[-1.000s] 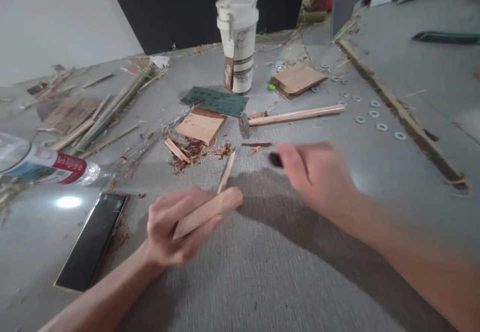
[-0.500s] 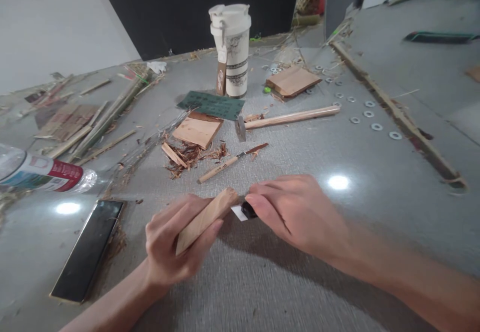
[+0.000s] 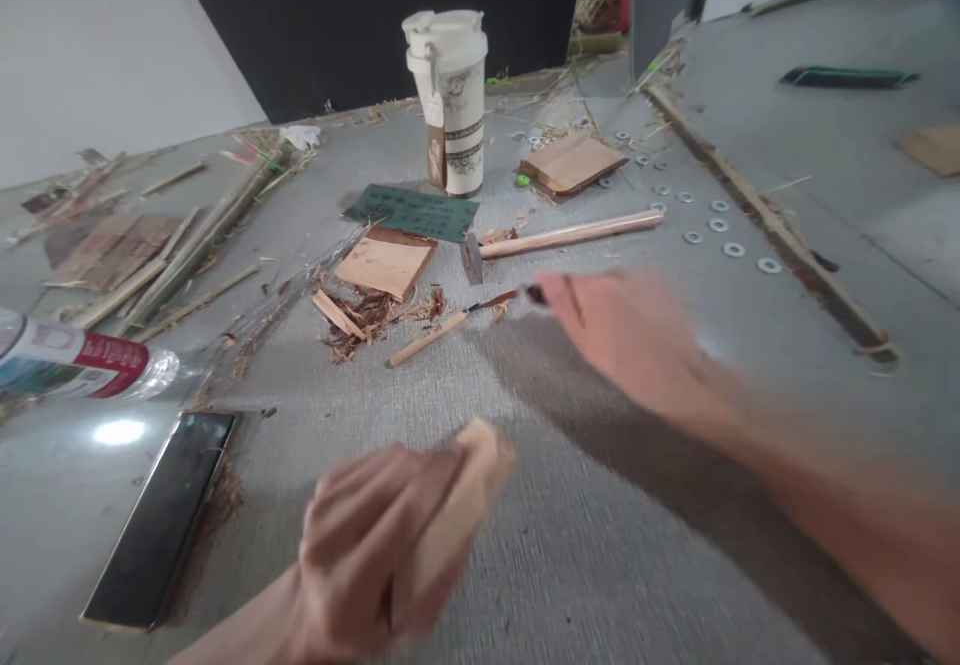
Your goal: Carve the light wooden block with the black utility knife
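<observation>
My left hand (image 3: 375, 545) grips a short light wooden block (image 3: 457, 510) near the bottom centre, blurred by motion. My right hand (image 3: 622, 335) is stretched forward over the grey surface and pinches a small dark object (image 3: 537, 294) at its fingertips; what that object is cannot be made out. Just left of those fingertips lies a carving knife with a pale wooden handle (image 3: 431, 338), beside a pile of reddish wood shavings (image 3: 371, 315).
A white lidded cup (image 3: 448, 95) stands at the back, with green sandpaper (image 3: 411, 212), flat wood pieces (image 3: 384, 261), a long dowel (image 3: 570, 234) and several metal washers (image 3: 720, 235) around it. A phone (image 3: 157, 517) and a plastic bottle (image 3: 71, 365) lie at left.
My right hand moved from beside the block forward toward the carving knife, carrying the small dark object. My left hand with the block dropped lower and nearer to me.
</observation>
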Demonstrator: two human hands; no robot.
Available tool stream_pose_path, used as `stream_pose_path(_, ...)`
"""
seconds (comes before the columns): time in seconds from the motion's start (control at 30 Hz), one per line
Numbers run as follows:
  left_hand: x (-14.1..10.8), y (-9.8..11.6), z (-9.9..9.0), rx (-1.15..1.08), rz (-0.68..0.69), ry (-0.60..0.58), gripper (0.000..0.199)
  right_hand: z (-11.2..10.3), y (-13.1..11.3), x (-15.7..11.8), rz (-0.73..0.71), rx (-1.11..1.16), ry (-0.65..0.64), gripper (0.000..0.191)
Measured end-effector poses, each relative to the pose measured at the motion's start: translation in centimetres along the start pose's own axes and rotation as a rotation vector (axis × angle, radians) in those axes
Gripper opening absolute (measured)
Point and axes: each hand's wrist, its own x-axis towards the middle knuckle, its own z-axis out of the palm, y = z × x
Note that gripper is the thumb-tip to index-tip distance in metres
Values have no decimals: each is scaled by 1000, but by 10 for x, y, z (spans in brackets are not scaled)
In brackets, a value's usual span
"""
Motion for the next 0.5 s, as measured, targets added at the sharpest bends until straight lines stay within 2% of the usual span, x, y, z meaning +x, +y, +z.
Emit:
stream_pose_path(0.03, 0, 2, 0, -2, -20, -59, 41, -2, 11, 9, 54, -18, 35, 66)
stream_pose_path(0.07, 1, 2, -1, -42, -5, -48, 40, -4, 19, 17, 72, -25, 58, 66)
stream_pose_path(0.1, 3, 2, -1, -79, -47, -4, 37, -8, 23, 23, 65, -14, 77, 65)
stream_pose_path(0.2, 13, -9, -2, -115, -353, 59, 8, -18, 21, 23, -68, 141, 44, 58)
stream_pose_path(0.3, 19, -29, -5, -427, -774, 123, 16, -19, 12, 12, -183, 313, -79, 40)
stream_pose_path(0.37, 19, -42, -7, -506, -851, 162, 23, -16, 10, 5, -249, 340, -98, 35)
stream_pose_path(0.5, 14, -58, -5, -720, -945, 172, 45, -9, 9, -1, -363, 399, -141, 38)
